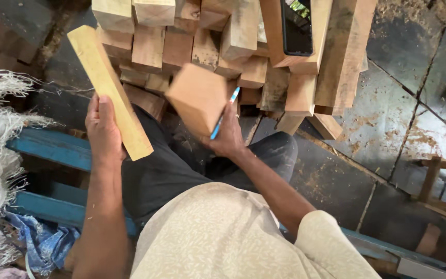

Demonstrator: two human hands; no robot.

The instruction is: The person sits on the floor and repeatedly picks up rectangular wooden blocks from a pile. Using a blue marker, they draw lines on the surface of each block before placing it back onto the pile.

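Held before the stacked timber [243,57]: my left hand [103,132] clasps a flat pale wood strip [108,90] near its lower end, my right hand [226,137] grips a squared wood block [197,97] plus blue pen [224,113]; both pieces look stiff, dry, light, best grasped at their ends.

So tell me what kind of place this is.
Probably a small woodworking shop or timber yard. Sawn wooden blocks lie stacked in front, sawdust dusts the stone floor, and the left hand holds a pale plank.
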